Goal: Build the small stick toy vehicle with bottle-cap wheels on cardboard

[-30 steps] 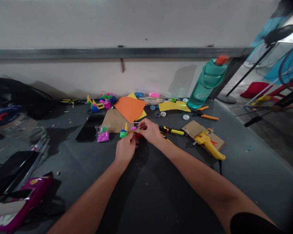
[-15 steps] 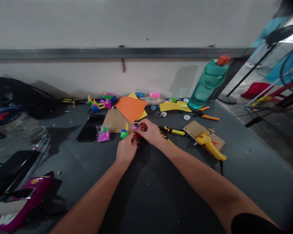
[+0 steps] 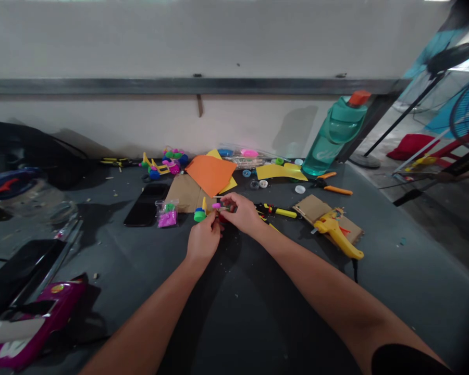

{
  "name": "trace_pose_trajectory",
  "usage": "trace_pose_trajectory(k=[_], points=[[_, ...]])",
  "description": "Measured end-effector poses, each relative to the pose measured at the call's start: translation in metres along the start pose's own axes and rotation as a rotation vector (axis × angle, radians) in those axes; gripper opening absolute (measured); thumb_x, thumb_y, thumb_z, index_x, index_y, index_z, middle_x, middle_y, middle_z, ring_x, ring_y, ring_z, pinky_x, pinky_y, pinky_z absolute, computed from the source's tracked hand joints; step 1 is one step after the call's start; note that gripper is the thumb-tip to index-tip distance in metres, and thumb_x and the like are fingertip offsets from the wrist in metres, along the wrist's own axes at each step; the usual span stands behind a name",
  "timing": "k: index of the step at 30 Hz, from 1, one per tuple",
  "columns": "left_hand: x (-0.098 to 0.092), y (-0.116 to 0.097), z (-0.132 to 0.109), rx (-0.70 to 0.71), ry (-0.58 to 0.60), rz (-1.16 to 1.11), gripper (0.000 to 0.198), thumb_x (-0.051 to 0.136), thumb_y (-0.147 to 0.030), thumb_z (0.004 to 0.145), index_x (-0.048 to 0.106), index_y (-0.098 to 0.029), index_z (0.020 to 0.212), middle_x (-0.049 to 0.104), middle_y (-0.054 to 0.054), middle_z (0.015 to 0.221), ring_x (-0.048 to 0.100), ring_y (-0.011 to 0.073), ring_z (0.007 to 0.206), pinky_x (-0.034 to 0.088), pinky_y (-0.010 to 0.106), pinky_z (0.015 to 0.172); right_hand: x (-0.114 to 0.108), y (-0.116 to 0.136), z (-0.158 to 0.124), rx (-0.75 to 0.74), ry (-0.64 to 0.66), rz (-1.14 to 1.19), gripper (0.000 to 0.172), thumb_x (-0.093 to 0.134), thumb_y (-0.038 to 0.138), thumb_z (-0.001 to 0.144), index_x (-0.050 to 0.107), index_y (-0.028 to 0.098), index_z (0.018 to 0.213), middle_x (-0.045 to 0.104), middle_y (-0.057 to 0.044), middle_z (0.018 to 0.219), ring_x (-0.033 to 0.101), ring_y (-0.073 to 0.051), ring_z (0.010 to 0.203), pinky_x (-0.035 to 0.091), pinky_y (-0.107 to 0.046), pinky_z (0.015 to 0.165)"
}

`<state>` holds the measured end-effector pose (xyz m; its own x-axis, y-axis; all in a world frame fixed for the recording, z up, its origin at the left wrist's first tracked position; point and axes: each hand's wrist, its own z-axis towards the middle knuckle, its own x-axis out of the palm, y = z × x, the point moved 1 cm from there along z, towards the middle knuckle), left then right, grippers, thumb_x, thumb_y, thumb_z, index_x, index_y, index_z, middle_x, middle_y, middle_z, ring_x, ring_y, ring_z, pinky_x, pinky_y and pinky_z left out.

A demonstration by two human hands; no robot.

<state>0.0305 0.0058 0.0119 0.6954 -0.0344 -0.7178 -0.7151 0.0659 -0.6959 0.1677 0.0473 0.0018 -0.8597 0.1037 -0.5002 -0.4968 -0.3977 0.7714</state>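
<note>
On the dark table (image 3: 234, 312), at its middle, both hands stay joined, barely shifted from half a second ago. Left hand (image 3: 202, 240) is curled, its fingertips pinching the pink piece (image 3: 216, 206). Right hand (image 3: 241, 213) is closed on the same piece. Green wheel (image 3: 199, 214) lies just beside it, unmoved.

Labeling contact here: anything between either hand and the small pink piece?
Nothing visible. The right hand has its fingertips on the pink piece, and the left hand meets it from below, though its exact grip is hidden. The green cap sits off to the left, not in between.
</note>
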Motion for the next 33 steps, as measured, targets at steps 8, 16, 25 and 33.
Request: trace_pose_trajectory(k=[8,16,25,33], points=[[0.0,0.0011,-0.0001,0.015,-0.003,-0.003,0.039,0.038,-0.02,0.086,0.051,-0.024,0.123,0.067,-0.002,0.07,0.06,0.0099,0.052,0.043,0.019,0.055,-0.0043,0.0051,0.0007,0.037,0.015,-0.113,0.01,0.066,0.022,0.069,0.064,0.019,0.078,0.058,0.0,0.074,0.052,-0.012,0.067,0.041,-0.025,0.065],[0.0003,0.0018,-0.0004,0.057,0.0,-0.042,0.037,0.038,-0.017,0.085,0.054,-0.025,0.117,0.067,-0.002,0.07,0.06,0.0093,0.052,0.043,0.018,0.053,-0.0015,0.0032,0.0026,0.043,0.022,-0.107,0.006,0.066,0.024,0.072,0.066,0.019,0.075,0.059,0.0,0.071,0.053,-0.013,0.066,0.04,-0.025,0.062],[-0.0001,0.0009,-0.0006,0.026,0.008,-0.07,0.037,0.038,-0.018,0.085,0.054,-0.024,0.118,0.066,-0.002,0.071,0.06,0.0089,0.051,0.044,0.017,0.052,-0.0028,0.0018,0.0049,0.071,0.038,-0.106,0.008,0.067,0.025,0.071,0.069,0.021,0.078,0.065,0.0,0.072,0.056,-0.014,0.066,0.041,-0.025,0.062],[0.0006,0.0016,-0.0002,0.014,0.013,-0.076,0.037,0.038,-0.018,0.085,0.054,-0.023,0.118,0.066,-0.002,0.071,0.06,0.0094,0.053,0.045,0.018,0.053,-0.0023,0.0021,0.0046,0.06,0.048,-0.125,0.008,0.066,0.025,0.073,0.07,0.022,0.078,0.067,-0.001,0.074,0.059,-0.015,0.07,0.041,-0.026,0.065]])
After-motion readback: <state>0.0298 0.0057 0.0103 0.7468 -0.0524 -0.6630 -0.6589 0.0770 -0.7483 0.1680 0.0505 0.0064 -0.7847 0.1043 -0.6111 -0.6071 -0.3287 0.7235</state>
